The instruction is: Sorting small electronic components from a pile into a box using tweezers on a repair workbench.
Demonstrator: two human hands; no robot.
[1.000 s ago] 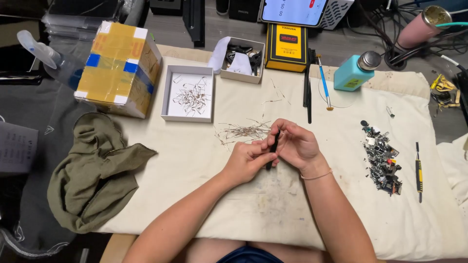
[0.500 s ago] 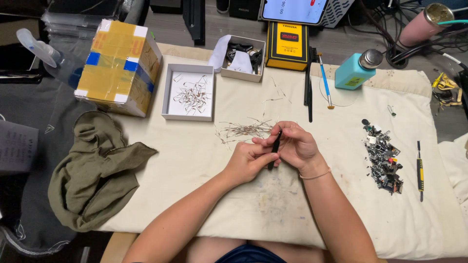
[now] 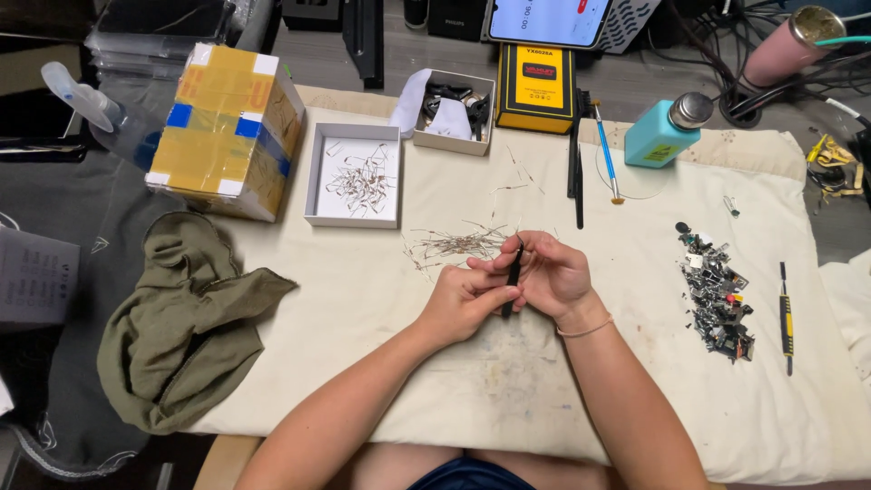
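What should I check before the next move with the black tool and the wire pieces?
1. Tool grip: right hand holds the slim black tool roughly upright. Ok.
2. Left hand support: its fingers meet the tool and the right hand. Ok.
3. Piece at the tool tip: too small to see. Cannot tell.
4. Supply: loose pile of wire pieces lies on the cloth just beyond the hands. Ok.
5. White tray already holds wire pieces and sits apart from the pile. Ok.
6. Scrap heap of small metal parts lies off to the right, away from the hands. Ok.
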